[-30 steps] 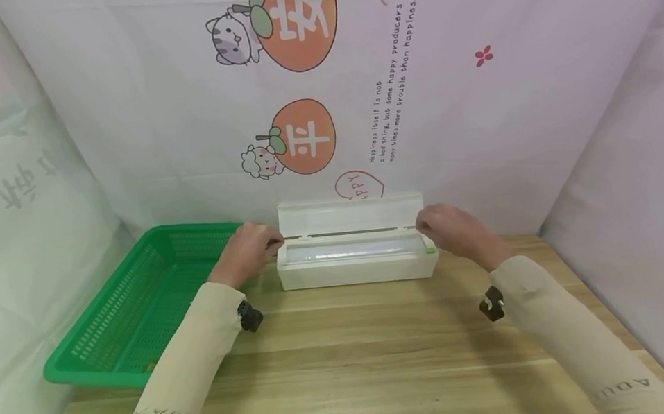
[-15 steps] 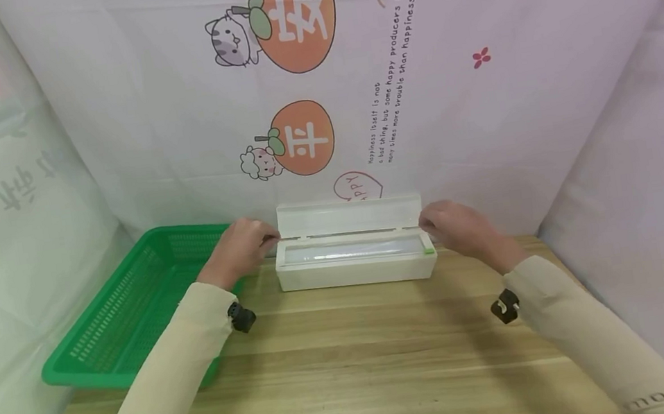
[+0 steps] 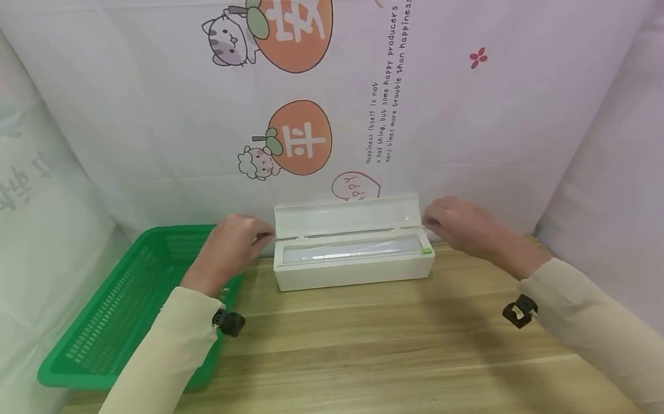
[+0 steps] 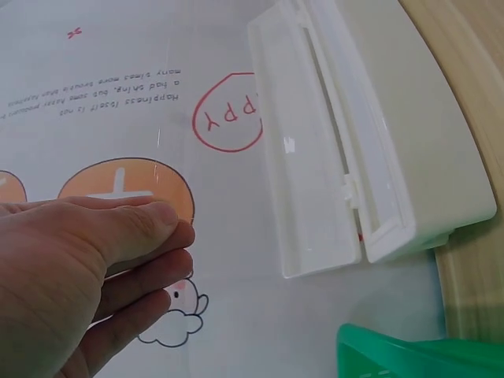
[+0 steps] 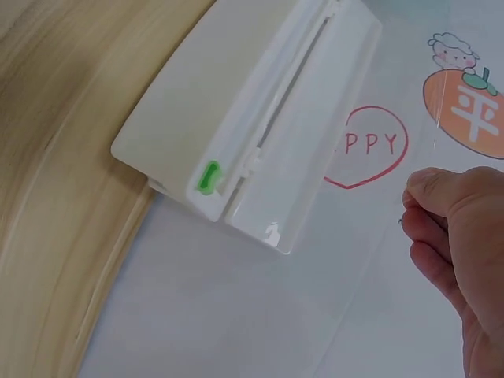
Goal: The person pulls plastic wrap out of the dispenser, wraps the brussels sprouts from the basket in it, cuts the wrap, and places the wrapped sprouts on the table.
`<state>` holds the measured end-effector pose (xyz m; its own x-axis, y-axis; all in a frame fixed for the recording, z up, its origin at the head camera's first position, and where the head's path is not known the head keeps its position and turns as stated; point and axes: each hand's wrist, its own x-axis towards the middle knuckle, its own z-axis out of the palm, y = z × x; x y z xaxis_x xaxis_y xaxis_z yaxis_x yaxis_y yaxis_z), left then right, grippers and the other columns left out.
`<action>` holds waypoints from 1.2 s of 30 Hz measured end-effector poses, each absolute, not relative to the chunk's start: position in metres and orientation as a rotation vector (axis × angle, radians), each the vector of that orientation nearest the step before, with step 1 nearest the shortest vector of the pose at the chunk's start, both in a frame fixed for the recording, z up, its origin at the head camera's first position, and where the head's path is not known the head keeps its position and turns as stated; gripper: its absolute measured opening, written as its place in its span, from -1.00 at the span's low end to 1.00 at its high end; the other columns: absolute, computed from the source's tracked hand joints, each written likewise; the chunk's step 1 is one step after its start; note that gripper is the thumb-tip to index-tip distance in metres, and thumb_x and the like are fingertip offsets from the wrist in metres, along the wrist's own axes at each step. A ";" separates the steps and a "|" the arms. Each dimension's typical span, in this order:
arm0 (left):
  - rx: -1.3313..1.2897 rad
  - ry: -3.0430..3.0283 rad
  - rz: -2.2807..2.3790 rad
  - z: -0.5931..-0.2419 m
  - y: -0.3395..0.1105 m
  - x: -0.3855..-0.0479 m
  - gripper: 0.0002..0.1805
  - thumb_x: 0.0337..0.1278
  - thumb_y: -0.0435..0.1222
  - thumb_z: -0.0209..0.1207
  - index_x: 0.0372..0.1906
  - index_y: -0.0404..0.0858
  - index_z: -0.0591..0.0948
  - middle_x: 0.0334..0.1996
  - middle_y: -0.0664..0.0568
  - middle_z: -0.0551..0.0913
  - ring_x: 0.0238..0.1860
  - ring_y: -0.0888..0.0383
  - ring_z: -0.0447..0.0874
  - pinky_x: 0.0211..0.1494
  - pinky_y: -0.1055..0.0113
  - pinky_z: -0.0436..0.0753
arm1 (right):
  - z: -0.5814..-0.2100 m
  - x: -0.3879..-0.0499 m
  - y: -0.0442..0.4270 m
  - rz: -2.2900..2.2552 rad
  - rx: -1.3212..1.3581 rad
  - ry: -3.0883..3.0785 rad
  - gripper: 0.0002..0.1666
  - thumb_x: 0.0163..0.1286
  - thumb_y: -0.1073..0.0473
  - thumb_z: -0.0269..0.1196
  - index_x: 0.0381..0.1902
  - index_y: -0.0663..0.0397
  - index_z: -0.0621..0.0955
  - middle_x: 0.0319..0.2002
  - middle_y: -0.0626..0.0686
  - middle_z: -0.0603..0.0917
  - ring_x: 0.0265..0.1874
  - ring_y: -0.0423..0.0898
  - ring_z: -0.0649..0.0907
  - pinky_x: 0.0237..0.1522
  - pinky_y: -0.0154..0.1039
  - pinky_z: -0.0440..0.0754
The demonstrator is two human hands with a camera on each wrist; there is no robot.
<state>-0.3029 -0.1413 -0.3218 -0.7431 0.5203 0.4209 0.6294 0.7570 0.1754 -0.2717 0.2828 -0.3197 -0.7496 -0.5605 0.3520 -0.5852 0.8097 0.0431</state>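
We see one long white plastic box (image 3: 356,272) lying on the pale wood-grained tabletop (image 3: 350,344), its one hinged white lid (image 3: 347,217) raised along the back and pale, glossy material showing in its opening. At the box's right end sits one small green tab (image 5: 209,178).

Two hands flank the box, one beyond each end. The left hand (image 3: 227,252), off its left end, has thumb and fingertips pressed together; the right hand (image 3: 467,228), off its right end, does likewise. Between them we make out what appears to be one clear plastic film (image 5: 378,205), its faint edge reaching the pinched fingertips. Both wrist views show the hands apart from the box.

Left of the box stands one green perforated plastic basket (image 3: 81,383), partly behind one of two cream sleeves (image 3: 152,370). Nearer us than the box, two black devices (image 3: 229,323) sit at the wrists, one on each. Behind the box, the white printed cloth (image 3: 454,128) shows two orange fruits.
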 end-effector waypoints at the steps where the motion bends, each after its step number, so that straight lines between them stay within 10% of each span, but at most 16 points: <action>1: -0.877 -2.610 -0.442 -0.320 -0.142 -0.301 -0.87 0.36 -0.38 0.35 -0.11 -0.26 0.85 -0.17 -0.09 0.88 -0.17 0.04 0.85 0.00 0.07 0.84 | -0.318 -0.270 0.283 0.100 0.876 -2.636 -0.87 0.48 0.40 0.25 -0.15 0.28 0.74 -0.22 0.17 0.80 -0.18 0.07 0.76 -0.08 0.02 0.81; 36: -1.075 -2.255 -0.360 -0.305 -0.161 -0.239 -0.85 0.09 -0.46 0.49 -0.20 -0.31 0.83 -0.31 -0.06 0.86 -0.27 0.02 0.82 -0.19 0.11 0.83 | -0.298 -0.208 0.286 0.076 1.083 -2.196 -0.74 0.06 0.50 0.51 -0.28 0.22 0.73 -0.33 0.08 0.79 -0.33 -0.01 0.75 -0.30 -0.07 0.80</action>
